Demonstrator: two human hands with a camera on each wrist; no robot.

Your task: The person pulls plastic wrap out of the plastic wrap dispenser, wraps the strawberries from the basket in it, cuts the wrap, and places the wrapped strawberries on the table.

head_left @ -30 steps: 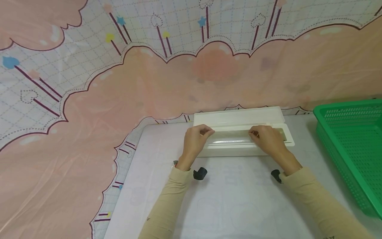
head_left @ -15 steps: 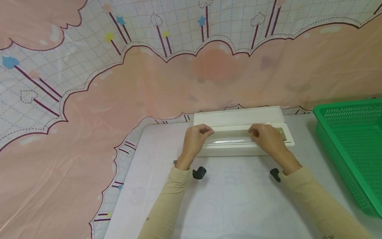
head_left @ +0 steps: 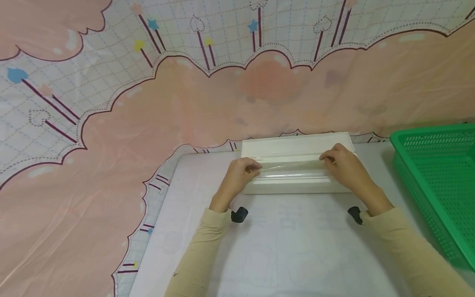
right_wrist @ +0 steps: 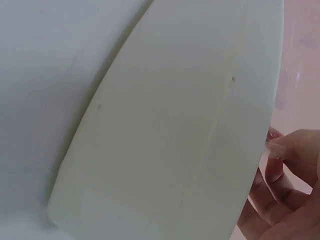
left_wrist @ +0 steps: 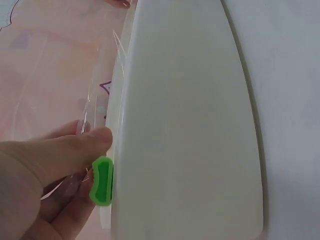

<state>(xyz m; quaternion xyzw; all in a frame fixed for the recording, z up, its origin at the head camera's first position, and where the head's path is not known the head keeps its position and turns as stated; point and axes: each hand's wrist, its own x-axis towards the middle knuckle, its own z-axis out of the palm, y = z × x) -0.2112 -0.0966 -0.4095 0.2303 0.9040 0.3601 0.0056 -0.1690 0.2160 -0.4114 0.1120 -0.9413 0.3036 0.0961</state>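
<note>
A long white cling film dispenser lies at the back of the table with its lid tipped back. Inside it is a roll of clear cling film. My left hand pinches the film at the box's left end; in the left wrist view, crumpled film runs between thumb and fingers. A small green piece sits at the box edge beside that thumb. Toward the right end, my right hand pinches the film's other side with thumb and forefinger, just above the box. A line of film edge spans between both hands.
A green perforated plastic basket stands at the right of the white-covered table. Behind the table hangs a pink patterned cloth. Black wrist cameras stick out from both sleeves.
Both hands have moved apart: the right one to the right and slightly up, the left one a little to the left. The film edge between them has lifted a little.
</note>
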